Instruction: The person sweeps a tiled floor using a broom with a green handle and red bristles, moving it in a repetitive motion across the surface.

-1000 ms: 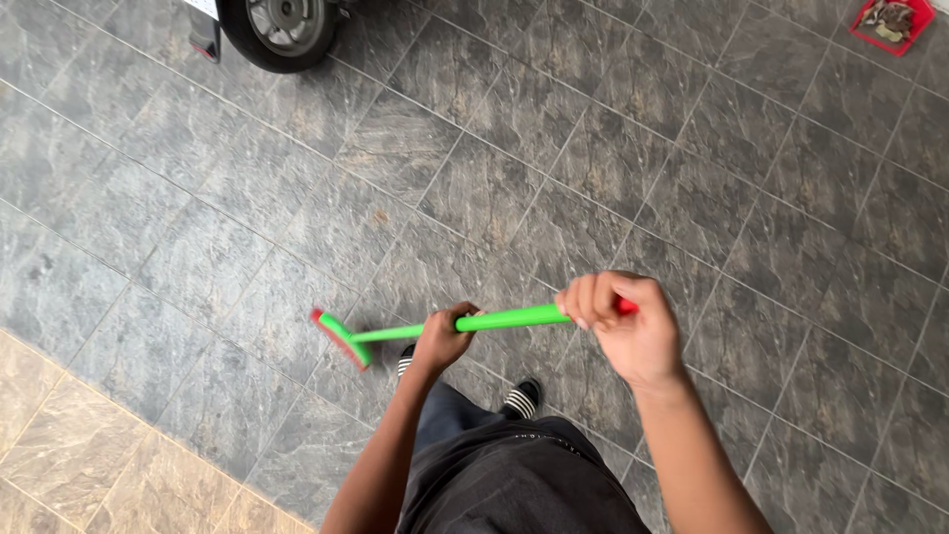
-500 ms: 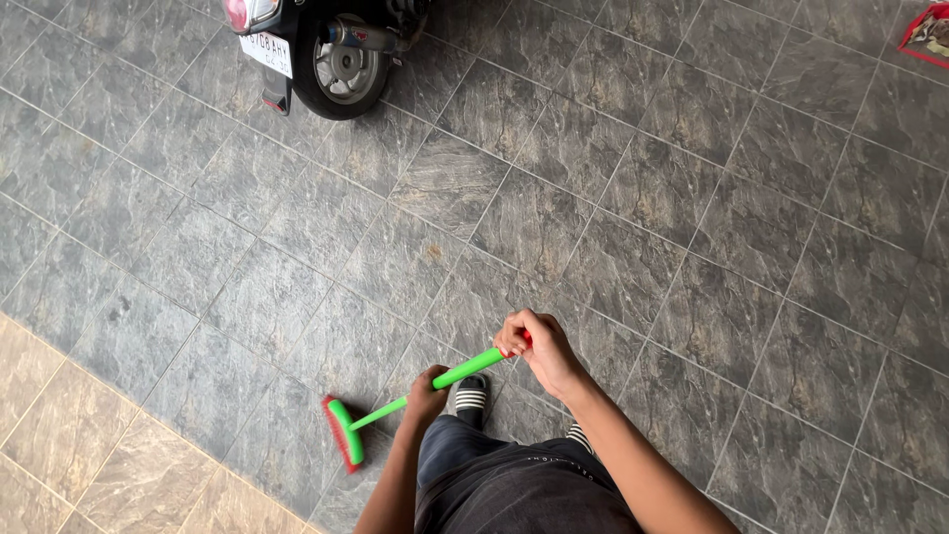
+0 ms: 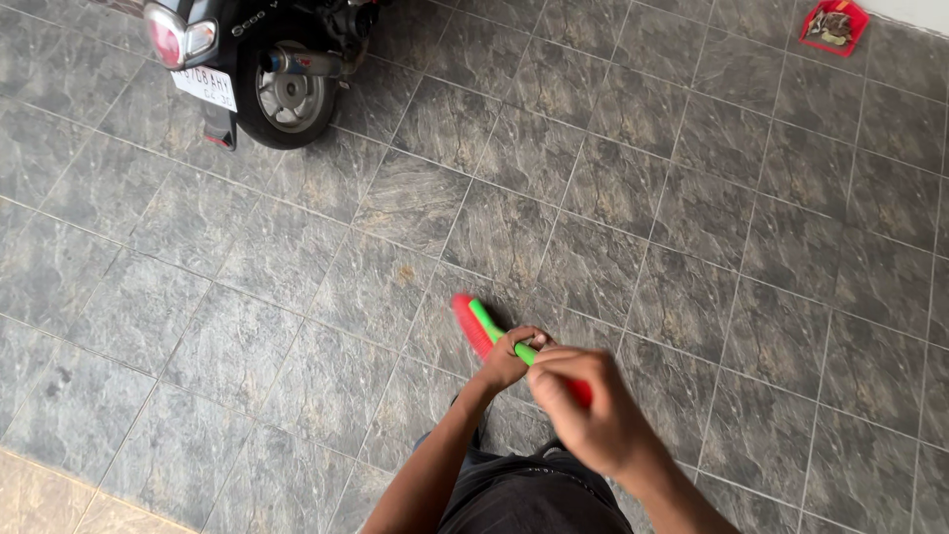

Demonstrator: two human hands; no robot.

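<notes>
I hold a broom with a bright green handle (image 3: 522,353) and a green head with red bristles (image 3: 473,323). The head rests on the grey stone-tile floor (image 3: 633,198) just ahead of my feet. My left hand (image 3: 507,359) grips the handle low down, close to the head. My right hand (image 3: 591,412) is closed around the red end of the handle, nearer to me and blurred. My dark trousers fill the bottom middle of the view.
A parked scooter's rear wheel (image 3: 284,94), tail light and plate stand at the top left. A red dustpan (image 3: 832,26) with debris lies at the top right. Beige tiles (image 3: 40,499) begin at the bottom left corner.
The broom head has swung from my lower left to straight ahead of my feet. Both hands came closer together, and the view shifted so more of the scooter shows.
</notes>
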